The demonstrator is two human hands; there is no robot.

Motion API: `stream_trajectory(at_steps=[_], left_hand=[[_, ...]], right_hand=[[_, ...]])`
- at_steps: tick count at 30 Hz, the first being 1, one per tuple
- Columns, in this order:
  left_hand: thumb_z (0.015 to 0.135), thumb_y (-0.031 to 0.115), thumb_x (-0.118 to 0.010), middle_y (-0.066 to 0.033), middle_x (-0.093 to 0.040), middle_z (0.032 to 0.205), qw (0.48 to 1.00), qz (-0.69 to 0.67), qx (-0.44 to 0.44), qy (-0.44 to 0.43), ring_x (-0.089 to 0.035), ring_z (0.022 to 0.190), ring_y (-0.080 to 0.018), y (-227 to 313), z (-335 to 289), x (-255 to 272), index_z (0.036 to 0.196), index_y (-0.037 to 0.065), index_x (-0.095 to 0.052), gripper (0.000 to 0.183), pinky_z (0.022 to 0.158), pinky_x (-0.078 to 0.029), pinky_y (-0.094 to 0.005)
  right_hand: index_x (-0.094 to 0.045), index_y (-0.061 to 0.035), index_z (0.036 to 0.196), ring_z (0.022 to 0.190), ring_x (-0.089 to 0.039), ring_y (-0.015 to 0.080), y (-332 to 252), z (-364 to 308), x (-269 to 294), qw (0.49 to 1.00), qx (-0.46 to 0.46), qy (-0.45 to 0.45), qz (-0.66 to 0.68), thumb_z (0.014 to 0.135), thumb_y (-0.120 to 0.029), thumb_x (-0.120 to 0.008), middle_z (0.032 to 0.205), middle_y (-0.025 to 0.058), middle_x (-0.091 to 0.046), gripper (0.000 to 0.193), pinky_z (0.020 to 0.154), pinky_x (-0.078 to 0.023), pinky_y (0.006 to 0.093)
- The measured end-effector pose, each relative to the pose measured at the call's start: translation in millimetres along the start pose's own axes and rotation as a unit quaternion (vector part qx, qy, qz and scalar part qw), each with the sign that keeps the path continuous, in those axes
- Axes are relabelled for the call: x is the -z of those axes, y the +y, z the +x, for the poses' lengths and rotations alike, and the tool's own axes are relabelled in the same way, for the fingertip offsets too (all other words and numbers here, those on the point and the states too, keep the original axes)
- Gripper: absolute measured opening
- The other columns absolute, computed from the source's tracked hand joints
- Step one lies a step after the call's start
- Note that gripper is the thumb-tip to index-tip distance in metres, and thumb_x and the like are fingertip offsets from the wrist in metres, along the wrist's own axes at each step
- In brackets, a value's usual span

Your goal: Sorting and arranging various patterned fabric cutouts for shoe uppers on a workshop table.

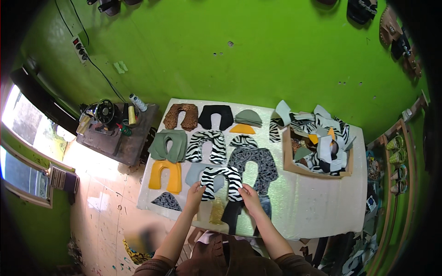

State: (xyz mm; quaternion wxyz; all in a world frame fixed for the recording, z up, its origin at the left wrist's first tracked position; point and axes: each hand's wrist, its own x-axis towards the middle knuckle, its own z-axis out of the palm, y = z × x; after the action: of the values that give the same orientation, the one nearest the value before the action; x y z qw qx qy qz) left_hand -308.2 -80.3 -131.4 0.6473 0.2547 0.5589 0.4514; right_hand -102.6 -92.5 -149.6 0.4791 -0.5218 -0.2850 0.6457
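A zebra-print U-shaped fabric piece [221, 171] is stretched between my hands above the table's near middle. My left hand [195, 191] pinches one of its legs, and my right hand [249, 195] grips the other. Beneath it lies a light grey U-shaped piece [193, 172], partly covered. A black-and-grey patterned stack [269, 169] sits just beyond my right hand. More zebra-print U pieces [194, 146] are piled farther off. Left of my left hand are yellow U pieces [156, 176] and a dark patterned half-round piece [166, 201]. Dark strips [232, 217] lie below the held piece.
Green [157, 146], leopard-print [172, 117] and black [212, 113] stacks line the table's far left, near green half-rounds [248, 118]. A cardboard box [317, 174] overflows with scraps at right. Left stands a sewing machine [104, 112] on its table; shoe racks [399, 170] border the right.
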Motion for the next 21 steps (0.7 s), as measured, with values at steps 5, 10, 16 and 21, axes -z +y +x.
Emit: stream_trajectory(at_steps=[5,10,16,21], left_hand=[[0.085,0.005,-0.05,-0.0042,-0.059,0.092,0.999,0.035,-0.027,0.026,-0.054,0.082,-0.0094,2,27,39,0.107,-0.002,-0.049,0.024,0.071,-0.042,-0.0206],[0.085,0.005,-0.049,-0.0115,-0.056,0.104,0.991,0.093,-0.09,0.028,-0.052,0.094,-0.0134,26,74,50,0.114,-0.007,-0.044,0.032,0.081,-0.039,-0.0227],[0.083,0.002,-0.047,-0.0141,-0.055,0.107,0.985,0.102,-0.136,0.027,-0.052,0.098,-0.0154,61,113,23,0.116,-0.009,-0.042,0.035,0.083,-0.038,-0.0244],[0.079,0.001,-0.047,-0.0178,-0.054,0.11,0.967,0.129,-0.183,0.121,-0.053,0.1,-0.0219,56,144,28,0.116,-0.009,-0.043,0.038,0.087,-0.038,-0.0275]], right_hand=[[-0.049,0.0066,0.111,0.074,-0.048,0.0049,15,15,-43,0.999,0.033,0.025,-0.016,0.084,-0.011,-0.056,0.085,0.0008,-0.056,0.033,0.065,-0.039,0.0179],[-0.051,0.0073,0.107,0.079,-0.055,0.0091,-1,59,-67,0.995,0.09,0.031,-0.017,0.085,-0.01,-0.054,0.09,0.0068,-0.061,0.028,0.07,-0.042,0.0201],[-0.054,0.004,0.106,0.07,-0.05,0.0049,-29,112,-82,0.982,0.13,0.079,-0.11,0.083,-0.011,-0.055,0.08,0.0012,-0.058,0.027,0.061,-0.039,0.0182],[-0.054,0.0053,0.106,0.066,-0.046,0.0051,-39,127,-102,0.973,0.116,0.106,-0.172,0.082,-0.011,-0.056,0.072,-0.0013,-0.052,0.029,0.059,-0.037,0.0191]])
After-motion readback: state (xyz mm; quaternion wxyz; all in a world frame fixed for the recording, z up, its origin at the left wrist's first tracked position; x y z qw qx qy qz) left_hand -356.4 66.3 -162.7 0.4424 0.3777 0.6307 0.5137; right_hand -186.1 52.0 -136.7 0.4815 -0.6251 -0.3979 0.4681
